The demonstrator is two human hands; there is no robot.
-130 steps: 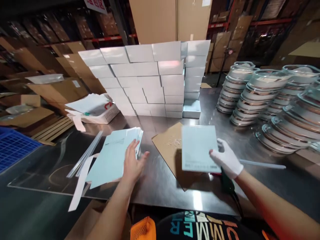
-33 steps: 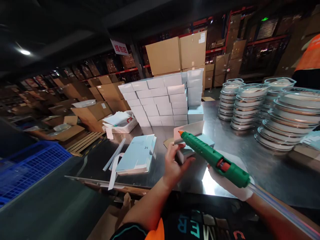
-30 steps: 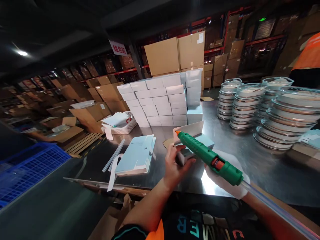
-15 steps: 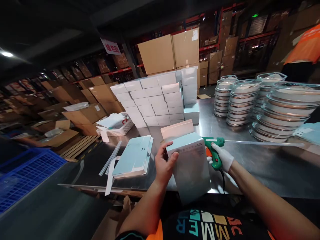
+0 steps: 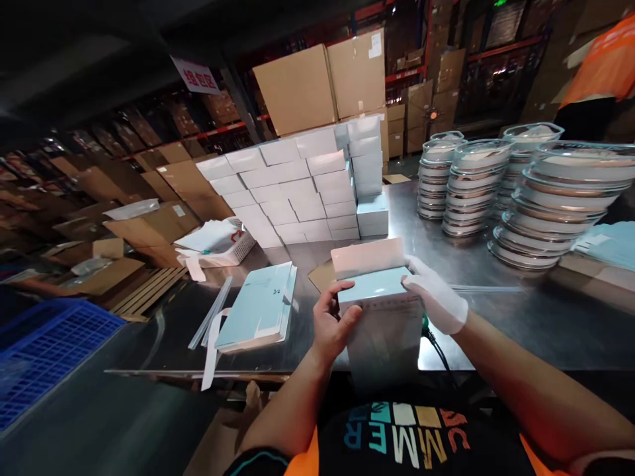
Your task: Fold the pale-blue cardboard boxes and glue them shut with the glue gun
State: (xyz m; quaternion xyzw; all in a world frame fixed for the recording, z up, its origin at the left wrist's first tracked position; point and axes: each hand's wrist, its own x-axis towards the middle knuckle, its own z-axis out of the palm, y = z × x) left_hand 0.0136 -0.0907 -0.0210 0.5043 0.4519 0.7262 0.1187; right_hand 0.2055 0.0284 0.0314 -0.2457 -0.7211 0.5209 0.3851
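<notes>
The pale blue carton (image 5: 380, 324) now stands upright at the near edge of the steel table (image 5: 520, 317), directly in front of the person, its top flap (image 5: 368, 256) raised and open. Both hands have closed on it: the bare left hand (image 5: 331, 325) grips the upper left corner, thumb on the top panel, and the white-gloved right hand (image 5: 436, 303) presses against the upper right edge. Half a second ago the right hand was still on the green glue gun (image 5: 424, 323); it has let go, and only a sliver of the gun and its black cord (image 5: 439, 350) shows behind the carton. With the gun set down, the gluing pass looks finished and the flap appears ready to be pressed shut.

Left of the carton lies a pile of flat, unfolded cartons (image 5: 258, 307), with clear glue sticks (image 5: 211, 320) beside it. Behind stands a wall of finished white boxes (image 5: 297, 188); to the right, 4 or more stacks of lidded round dishes (image 5: 473, 188). A person in orange (image 5: 598, 66) stands at far right.
</notes>
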